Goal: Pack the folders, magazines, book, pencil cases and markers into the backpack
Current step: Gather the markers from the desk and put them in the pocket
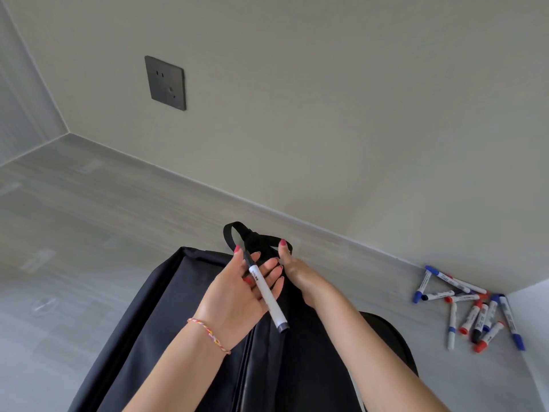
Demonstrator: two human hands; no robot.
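A black backpack (pixel 166 337) stands on the grey desk in front of me, with its zip running down the middle. My left hand (pixel 237 295) holds a white marker with a black cap (pixel 266 295) over the top of the backpack. My right hand (pixel 289 263) grips the backpack's top by the black carry loop (pixel 233 236). A heap of several markers (pixel 472 307) with blue, red and black caps lies on the desk at the right, in the corner by the wall. No folders, magazines, book or pencil cases are in view.
The grey desk (pixel 89 233) runs back to a beige wall with a dark socket plate (pixel 165 83). A white side panel (pixel 531 322) closes the desk at the far right, just past the markers.
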